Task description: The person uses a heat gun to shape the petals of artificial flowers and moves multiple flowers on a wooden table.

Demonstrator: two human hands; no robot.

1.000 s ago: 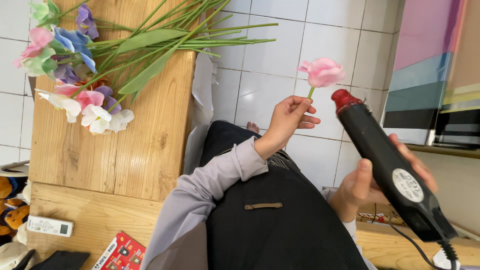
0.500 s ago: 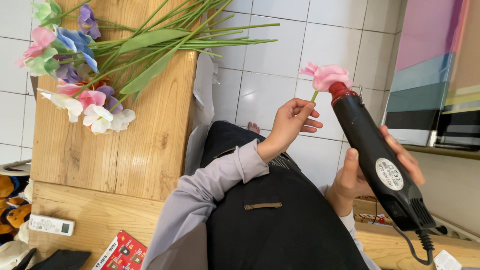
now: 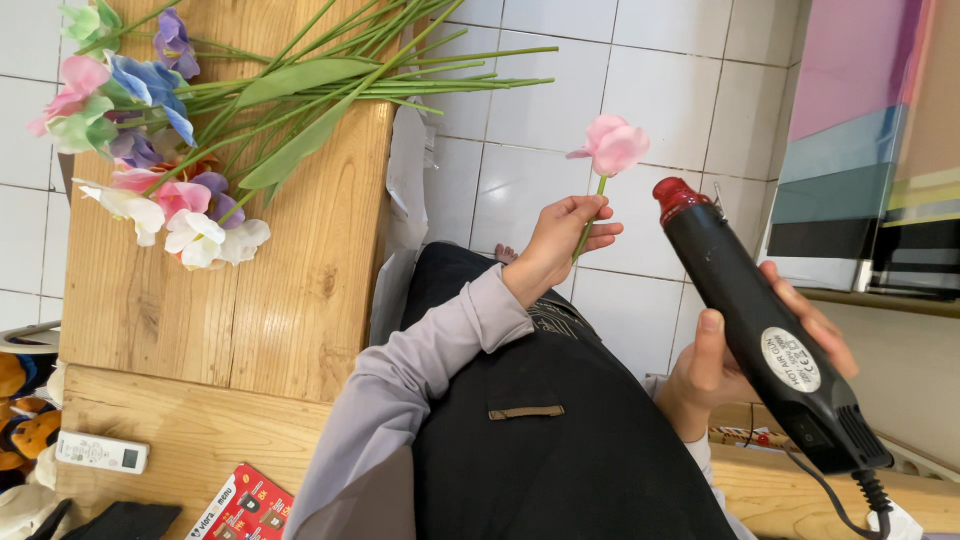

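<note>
A single head-worn camera looks steeply down, close over the person's lap and raised hands, with the wooden desk (image 3: 230, 300) and tiled floor (image 3: 520, 190) beyond.

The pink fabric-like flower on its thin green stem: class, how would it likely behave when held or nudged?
The pink flower on its thin green stem probably weighs little: the left hand pinches it upright with the fingertips alone. The slim stem may flex if pushed. Its thin, soft-looking petals would likely crush easily.
</note>
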